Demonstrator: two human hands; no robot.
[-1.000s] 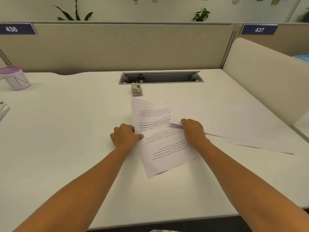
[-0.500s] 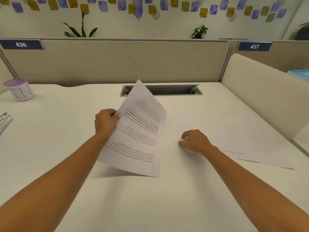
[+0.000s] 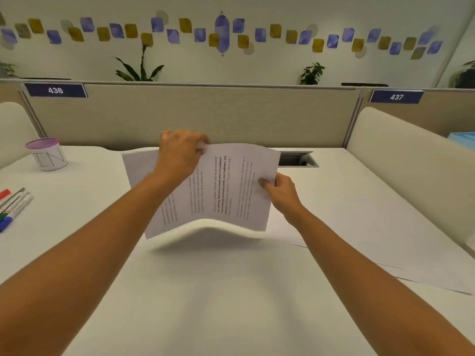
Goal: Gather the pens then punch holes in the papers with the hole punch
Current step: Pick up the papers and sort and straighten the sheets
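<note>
At the far left edge of your desk (image 3: 231, 291) lie the pens (image 3: 12, 206), bunched side by side, with a red one just beyond them; behind them, near the partition, stands a white cup (image 3: 48, 155) with a purple rim. Your left hand (image 3: 180, 155) reaches over the top edge of the printed papers (image 3: 221, 191), fingers curled down and pinching that edge. The papers are lifted off the desk, turned so the lines of text run up and down, and their lower edge sags in a wave and looks blurred. Your right hand (image 3: 280, 191) grips the right edge, thumb pressed on the printed face and fingers tucked behind. Past it, more blank sheets (image 3: 372, 227) lie flat on the desk toward the right side. The hole punch is hidden from view.
</note>
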